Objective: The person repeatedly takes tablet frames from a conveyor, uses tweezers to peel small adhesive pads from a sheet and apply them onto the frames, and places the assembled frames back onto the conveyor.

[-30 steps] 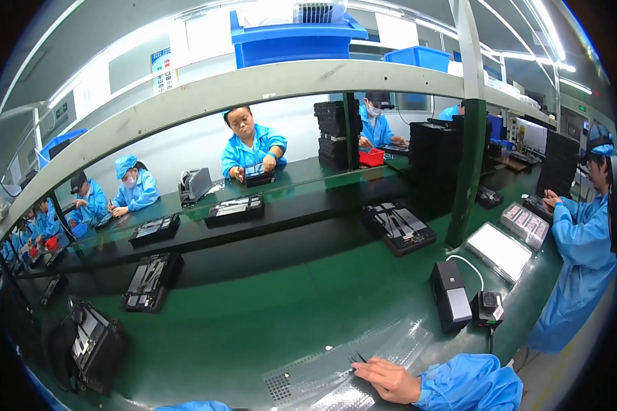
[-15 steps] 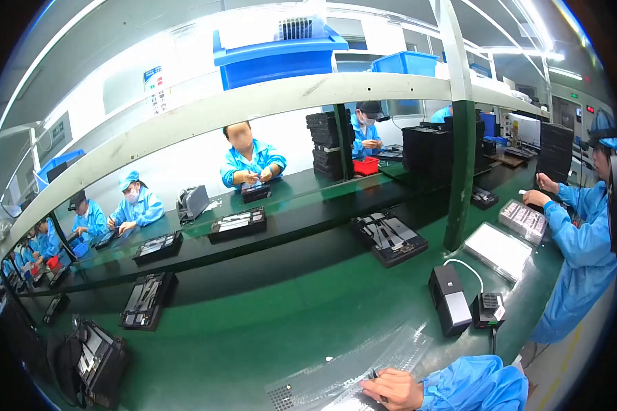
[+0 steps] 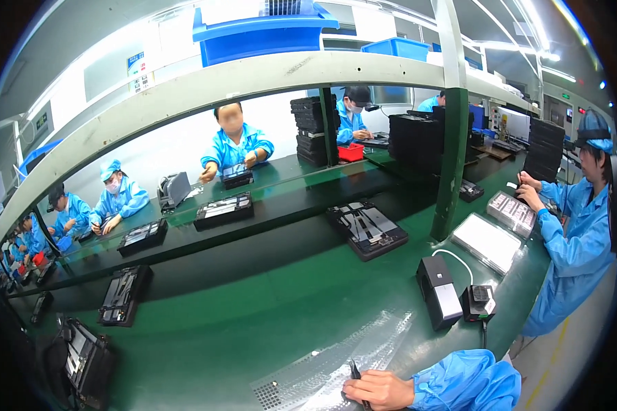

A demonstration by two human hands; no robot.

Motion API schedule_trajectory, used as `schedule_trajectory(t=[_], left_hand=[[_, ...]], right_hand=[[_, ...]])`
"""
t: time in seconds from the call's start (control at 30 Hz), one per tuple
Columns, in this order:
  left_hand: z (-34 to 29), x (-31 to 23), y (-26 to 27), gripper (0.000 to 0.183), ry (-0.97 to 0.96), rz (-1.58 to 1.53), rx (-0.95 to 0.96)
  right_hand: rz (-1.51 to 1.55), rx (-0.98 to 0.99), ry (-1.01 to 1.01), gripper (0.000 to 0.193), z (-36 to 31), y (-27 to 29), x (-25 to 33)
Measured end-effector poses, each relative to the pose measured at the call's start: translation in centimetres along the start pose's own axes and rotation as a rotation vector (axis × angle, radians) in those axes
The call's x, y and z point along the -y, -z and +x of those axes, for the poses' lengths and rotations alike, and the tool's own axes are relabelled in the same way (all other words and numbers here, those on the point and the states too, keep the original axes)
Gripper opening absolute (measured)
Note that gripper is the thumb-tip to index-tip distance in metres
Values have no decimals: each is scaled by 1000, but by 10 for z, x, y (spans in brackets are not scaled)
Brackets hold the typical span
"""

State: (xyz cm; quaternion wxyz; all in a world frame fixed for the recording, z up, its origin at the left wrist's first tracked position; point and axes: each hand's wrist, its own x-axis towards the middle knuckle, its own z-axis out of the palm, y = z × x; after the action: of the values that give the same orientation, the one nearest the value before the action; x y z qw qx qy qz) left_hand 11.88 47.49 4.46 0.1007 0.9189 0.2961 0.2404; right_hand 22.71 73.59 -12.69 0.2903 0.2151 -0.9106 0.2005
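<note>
My right hand (image 3: 384, 390) comes in at the lower edge in a blue sleeve, its fingers closed around a dark pair of tweezers (image 3: 354, 370). It rests over a clear plastic sheet (image 3: 373, 342) lying on the green bench. A patch of small dark dots (image 3: 268, 395) shows at the sheet's left end. The lower edge of the picture cuts off part of the hand and the tweezers' lower end. My left hand is out of view.
Right of the sheet stand a black-and-silver box (image 3: 440, 296) and a small black device (image 3: 478, 303) with a cable. A white panel (image 3: 488, 243) lies beyond. Black trays of parts (image 3: 367, 229) sit along the line. A co-worker (image 3: 579, 233) stands at right; others work opposite.
The whole view has shifted, so the bench and trays appear slightly further left and higher. My right hand still grips the tweezers, which now show more plainly above the fingers.
</note>
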Motion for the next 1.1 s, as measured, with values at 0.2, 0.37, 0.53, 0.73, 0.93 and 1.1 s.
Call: schedule_trajectory(t=[0.2,0.37,0.53,0.73,0.93,1.1], left_hand=[[-8,-4,-13,23,27,30,1],[6,-25,-33,23,60,49,9],[-13,-8,-25,23,54,65,33],[1,-9,-15,24,91,85,88],[12,-1,3,25,108,49,136],[20,-10,5,29,335,-98,66]], right_hand=[[31,181,-40,38,-3,1,-2],[140,67,-41,39,-6,-3,-7],[116,45,-57,40,-1,-1,-1],[187,-152,-156,30,10,16,7],[667,-253,-586,21,4,21,9],[783,-140,-892,14,23,42,7]])
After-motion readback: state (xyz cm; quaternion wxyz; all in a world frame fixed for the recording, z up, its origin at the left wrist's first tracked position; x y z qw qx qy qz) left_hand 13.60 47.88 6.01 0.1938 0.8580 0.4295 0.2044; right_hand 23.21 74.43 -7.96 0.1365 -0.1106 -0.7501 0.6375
